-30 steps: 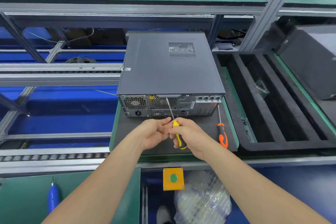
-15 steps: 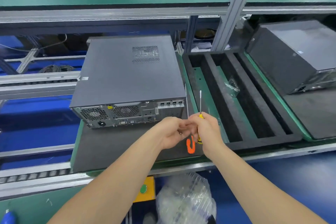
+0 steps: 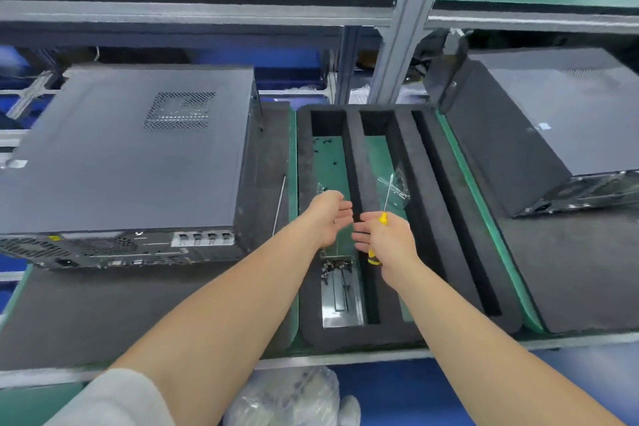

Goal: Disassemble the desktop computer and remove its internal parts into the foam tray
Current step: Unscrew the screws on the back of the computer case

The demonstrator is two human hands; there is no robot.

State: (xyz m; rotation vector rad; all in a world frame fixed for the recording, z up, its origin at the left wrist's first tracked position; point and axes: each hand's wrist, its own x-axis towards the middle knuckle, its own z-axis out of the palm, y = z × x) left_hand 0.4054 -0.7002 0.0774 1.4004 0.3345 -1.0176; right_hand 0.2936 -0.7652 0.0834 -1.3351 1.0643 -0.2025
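**Both Hands Were Over the Foam Tray**

The left hand [image 3: 330, 214] hung over the left slot of the foam tray [image 3: 306, 156]. Its fingers were loose and held nothing. The right hand [image 3: 385, 240] was wrapped round a yellow screwdriver [image 3: 383, 218], with the tip pointing away from the person. The desktop computer [image 3: 138, 156] sat on a black mat [image 3: 103, 315] just left of the tray, with its cover on. A metal part [image 3: 337, 297] and small screws [image 3: 325, 149] lay in the left slot.
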